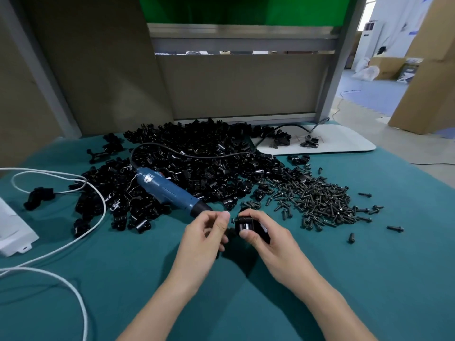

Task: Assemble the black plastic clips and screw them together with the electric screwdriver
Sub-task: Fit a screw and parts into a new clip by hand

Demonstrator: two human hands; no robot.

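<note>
1. My right hand (267, 233) grips a black clip (248, 227) just above the cloth (320, 267).
2. My left hand (209, 233) curls beside it; I cannot tell whether it pinches anything.
3. The electric screwdriver (172, 190) lies just behind.

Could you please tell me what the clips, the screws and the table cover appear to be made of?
Clips: probably moulded plastic, glossy black; light glints off their curved faces. Screws: likely metal, dark grey with a dull sheen on heads and shanks. Cover: seemingly cloth, matte teal, creased in soft folds.
</note>
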